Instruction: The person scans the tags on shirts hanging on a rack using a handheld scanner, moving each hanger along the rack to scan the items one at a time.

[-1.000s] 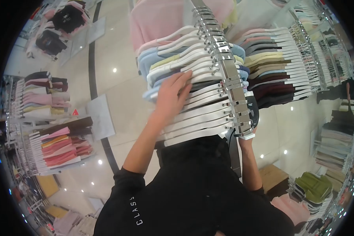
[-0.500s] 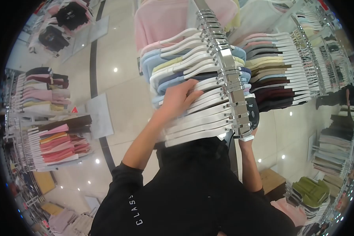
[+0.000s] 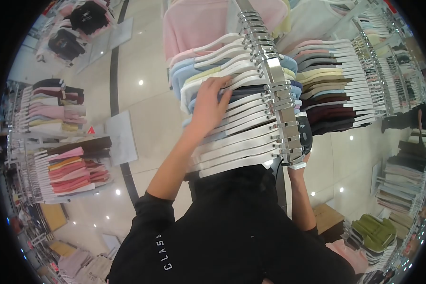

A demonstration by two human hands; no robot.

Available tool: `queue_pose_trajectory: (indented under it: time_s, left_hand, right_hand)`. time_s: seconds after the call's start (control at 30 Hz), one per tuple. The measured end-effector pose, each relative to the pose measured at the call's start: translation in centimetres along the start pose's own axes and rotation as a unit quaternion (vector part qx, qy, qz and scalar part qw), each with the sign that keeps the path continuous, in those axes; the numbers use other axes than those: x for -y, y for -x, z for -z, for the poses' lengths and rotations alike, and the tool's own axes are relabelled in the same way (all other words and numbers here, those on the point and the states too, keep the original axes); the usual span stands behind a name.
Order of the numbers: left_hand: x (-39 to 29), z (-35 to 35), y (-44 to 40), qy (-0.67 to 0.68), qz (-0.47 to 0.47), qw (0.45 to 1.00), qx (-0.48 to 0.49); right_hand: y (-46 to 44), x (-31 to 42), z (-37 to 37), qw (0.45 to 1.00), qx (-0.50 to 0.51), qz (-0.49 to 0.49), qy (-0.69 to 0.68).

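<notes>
My left hand (image 3: 210,106) rests on top of a row of white hangers (image 3: 248,137) on a chrome rail (image 3: 288,137). Its thumb and fingers are apart, touching hangers beside a navy garment (image 3: 248,90); I see no grip on any one of them. Light blue, pale yellow and white tops hang further along. Mostly hidden behind the rail's near end, my right hand (image 3: 307,158) is at the lower end of a black handheld device (image 3: 305,134) with small lettering. Its fingers are largely out of sight, but it appears to hold the device.
A second rack of dark and pastel garments (image 3: 326,102) stands right of the rail. Pink tops (image 3: 199,23) hang at its far end. More clothing racks (image 3: 71,173) line the left side. A cardboard-coloured box (image 3: 327,217) and a green garment (image 3: 374,232) are at the lower right.
My left hand has moved a little away from me along the hangers, and its thumb and fingers have spread. My right hand and the black device stay nearly where they were.
</notes>
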State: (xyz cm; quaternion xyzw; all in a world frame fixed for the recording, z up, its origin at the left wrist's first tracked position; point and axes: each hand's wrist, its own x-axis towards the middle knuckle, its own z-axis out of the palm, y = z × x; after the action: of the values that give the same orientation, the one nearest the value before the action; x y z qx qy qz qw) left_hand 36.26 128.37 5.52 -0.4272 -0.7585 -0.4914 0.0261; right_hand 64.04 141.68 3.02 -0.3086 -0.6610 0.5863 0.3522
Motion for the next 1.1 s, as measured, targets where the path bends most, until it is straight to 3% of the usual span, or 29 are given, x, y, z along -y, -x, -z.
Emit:
queue_pose_trajectory:
  time_s: [0.2, 0.27, 0.4, 0.6, 0.8, 0.87, 1.0, 1.07, 1.1]
  left_hand:
    - [0.4, -0.3, -2.2, 0.036, 0.032, 0.992, 0.115]
    - [0.7, -0.3, -2.8, 0.013, 0.119, 0.971, 0.205]
    - [-0.4, 0.5, -2.1, 0.086, 0.152, 0.957, 0.231]
    - [-1.2, 1.0, -0.2, 0.231, 0.163, 0.937, 0.204]
    - [-0.4, 1.8, -1.3, 0.036, 0.023, 0.972, 0.232]
    - [-0.8, 1.5, -1.7, -0.081, -0.075, 0.994, 0.015]
    - [0.4, 1.1, -3.7, -0.138, -0.098, 0.985, -0.028]
    - [1.4, 0.2, -3.7, -0.070, 0.000, 0.993, 0.098]
    - [1.2, -0.3, -3.7, -0.094, -0.055, 0.993, 0.043]
  right_hand:
    - [0.2, 0.4, -0.7, 0.999, -0.014, 0.014, -0.029]
    - [0.2, 0.9, -0.8, 1.000, -0.012, 0.013, -0.026]
    - [0.1, 1.0, -0.7, 1.000, -0.011, 0.001, -0.029]
    - [0.4, 0.3, -0.2, 0.999, -0.006, -0.029, -0.033]
    - [-0.1, 0.4, -0.2, 0.995, -0.021, -0.077, -0.058]
    - [-0.3, 0.4, -0.3, 0.995, -0.025, -0.076, -0.057]
    - [-0.2, 0.9, -0.9, 0.995, -0.043, -0.073, -0.055]
    - [-0.3, 1.2, -1.0, 0.995, -0.038, -0.072, -0.056]
    - [-0.3, 1.3, -0.9, 0.995, -0.038, -0.074, -0.056]
